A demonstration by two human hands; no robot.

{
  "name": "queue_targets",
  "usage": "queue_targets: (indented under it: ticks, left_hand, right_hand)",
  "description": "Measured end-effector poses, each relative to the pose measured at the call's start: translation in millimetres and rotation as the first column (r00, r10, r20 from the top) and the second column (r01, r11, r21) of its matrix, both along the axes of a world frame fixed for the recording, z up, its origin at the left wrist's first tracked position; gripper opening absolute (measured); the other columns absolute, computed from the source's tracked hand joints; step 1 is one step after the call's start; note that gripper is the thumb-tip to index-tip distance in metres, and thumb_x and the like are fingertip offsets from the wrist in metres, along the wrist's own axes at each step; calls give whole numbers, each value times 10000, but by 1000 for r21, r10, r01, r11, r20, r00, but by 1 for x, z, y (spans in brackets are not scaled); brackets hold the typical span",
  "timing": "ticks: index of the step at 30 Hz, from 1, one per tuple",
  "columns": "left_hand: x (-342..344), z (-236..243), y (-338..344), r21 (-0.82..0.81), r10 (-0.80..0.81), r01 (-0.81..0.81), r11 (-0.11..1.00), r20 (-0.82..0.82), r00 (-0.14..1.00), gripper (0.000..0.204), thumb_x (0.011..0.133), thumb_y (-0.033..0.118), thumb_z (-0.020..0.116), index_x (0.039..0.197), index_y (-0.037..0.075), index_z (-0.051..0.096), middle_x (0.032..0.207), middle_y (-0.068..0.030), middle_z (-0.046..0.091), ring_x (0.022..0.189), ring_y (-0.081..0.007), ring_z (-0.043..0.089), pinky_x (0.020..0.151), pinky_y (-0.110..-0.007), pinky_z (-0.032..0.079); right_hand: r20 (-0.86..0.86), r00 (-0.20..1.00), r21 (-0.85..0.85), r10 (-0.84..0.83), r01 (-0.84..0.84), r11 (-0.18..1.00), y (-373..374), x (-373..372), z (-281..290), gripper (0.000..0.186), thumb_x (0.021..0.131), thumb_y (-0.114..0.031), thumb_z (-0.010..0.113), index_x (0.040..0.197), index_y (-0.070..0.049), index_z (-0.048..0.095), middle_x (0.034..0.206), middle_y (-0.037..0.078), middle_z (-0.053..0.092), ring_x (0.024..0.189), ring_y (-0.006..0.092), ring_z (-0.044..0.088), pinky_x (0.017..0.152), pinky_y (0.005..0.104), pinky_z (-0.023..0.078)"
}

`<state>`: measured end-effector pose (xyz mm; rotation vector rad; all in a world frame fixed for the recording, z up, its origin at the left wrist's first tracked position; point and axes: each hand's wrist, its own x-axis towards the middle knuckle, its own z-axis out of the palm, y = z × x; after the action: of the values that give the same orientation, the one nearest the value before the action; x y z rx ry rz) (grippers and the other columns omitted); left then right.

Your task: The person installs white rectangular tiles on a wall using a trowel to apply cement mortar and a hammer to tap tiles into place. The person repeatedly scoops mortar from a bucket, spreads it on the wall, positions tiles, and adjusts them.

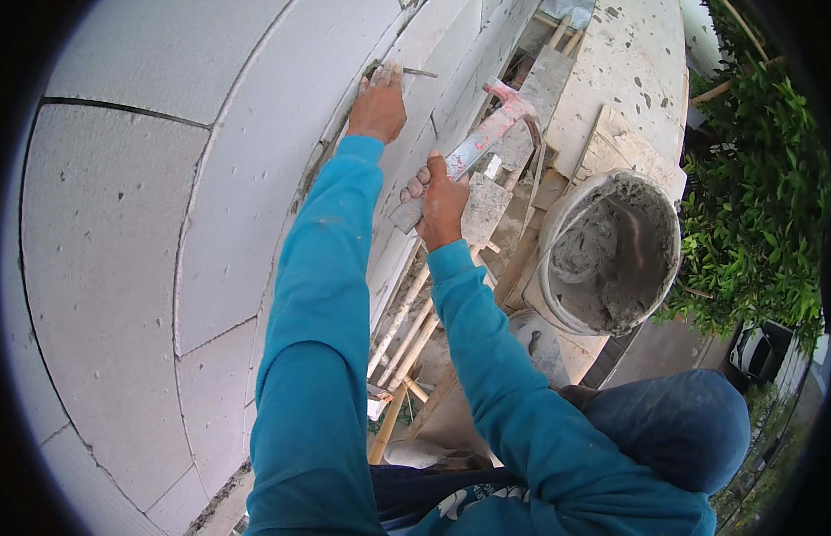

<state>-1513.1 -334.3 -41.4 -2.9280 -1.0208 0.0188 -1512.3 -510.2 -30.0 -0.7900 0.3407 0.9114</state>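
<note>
My left hand (377,105) grips a thin metal rod (420,72), like a large nail or spike, at a mortar-smeared joint in the pale block wall (130,259). To its lower right, my right hand (438,198) is closed around the handle of a claw hammer (509,105) with chipped red and silver paint. The hammer's head is raised to the upper right, apart from the rod. My left fingertips are at the joint, so the rod's far end is hidden.
A bucket (567,295) of wet grey mortar stands on boards (630,54) at the right, beside my bent knee (666,420). Bamboo poles (407,339) run below the narrow ledge along the wall. Leafy branches (746,205) and a parked car (759,348) lie beyond the platform's edge.
</note>
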Motion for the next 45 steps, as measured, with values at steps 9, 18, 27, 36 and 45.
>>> queue_targets:
  ticks: [9,18,27,36,45]
  left_hand:
    - [-6,-1,1,-90,30,-28,996,27,999,605,892,23,360,1488,-4,257,1545,-175,290,1423,-283,306,1172,-423,261]
    - [2,1,-3,-110,96,-96,989,-5,995,552,944,76,333,1484,-20,265,1531,-210,305,1382,-325,376,1130,-404,343]
    - [-4,-2,3,-75,52,-50,996,19,998,600,902,28,362,1486,-30,238,1525,-225,296,1308,-351,456,1076,-422,403]
    - [-6,-1,9,-102,47,-47,994,-3,999,655,866,-12,387,1496,-16,211,1540,-223,256,1282,-359,477,1063,-427,412]
    - [6,16,3,-227,91,-113,967,-104,990,619,898,9,348,1499,-28,203,1562,-205,218,1367,-347,385,1119,-402,358]
  right_hand:
    - [6,997,14,-74,74,997,-12,25,4,212,915,-173,625,900,-72,439,622,16,443,446,139,425,403,344,405]
    - [-84,928,41,363,-361,932,-4,2,-1,152,897,-117,601,930,-81,456,622,-5,428,450,116,403,408,340,417]
    - [-31,945,-23,-327,326,945,5,16,-6,178,899,-129,619,869,-76,451,593,-1,422,435,126,426,388,348,407]
    - [25,982,-52,190,-188,981,-4,6,5,150,888,-120,617,898,-77,474,603,4,432,444,140,432,399,341,410]
    - [-76,966,-51,245,-249,967,18,-19,-10,170,854,-80,613,889,-56,449,598,21,446,412,139,401,376,355,389]
